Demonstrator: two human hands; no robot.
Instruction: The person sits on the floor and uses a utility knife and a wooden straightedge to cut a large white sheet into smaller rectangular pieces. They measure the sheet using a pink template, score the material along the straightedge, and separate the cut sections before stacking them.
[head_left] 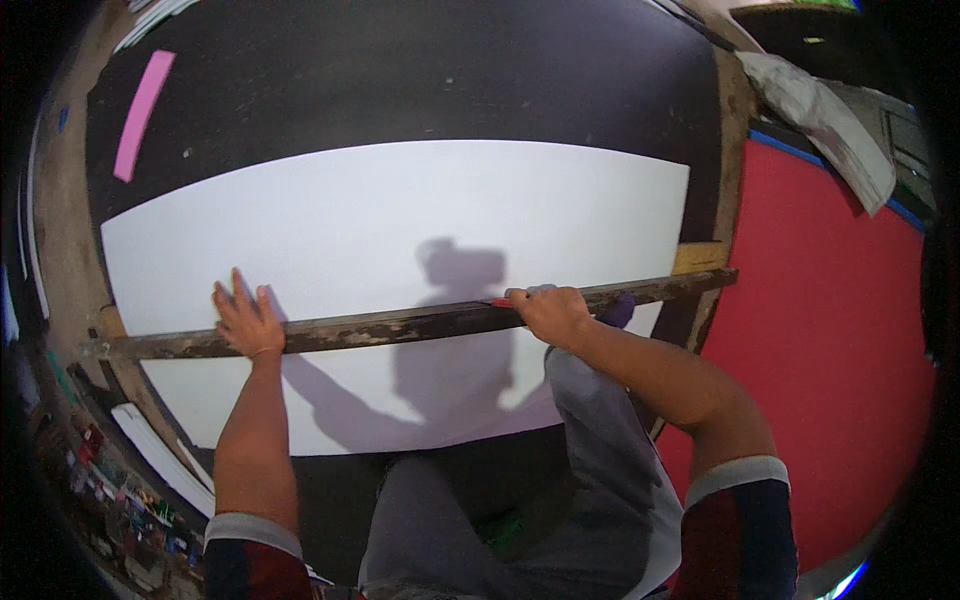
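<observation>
A large white sheet (350, 230) lies flat before me on a dark work surface. Across it, from left to right, runs a long worn wooden bar (400, 328). My left hand (250, 318) presses on the bar near its left end, fingers spread and reaching past it onto the sheet. Right of the middle, my right hand (552, 315) is closed around a red utility knife (501, 302). Its tip points left along the bar's far edge; most of the handle is hidden in my fingers. My shadow falls over the sheet's middle.
A pink strip (144, 115) lies at the far left of the dark surface (400, 80). On the right stands a broad red sheet (830, 350) with a greyish cloth or bag (825, 125) over its far edge. Pale strips (160, 455) and small clutter lie at lower left.
</observation>
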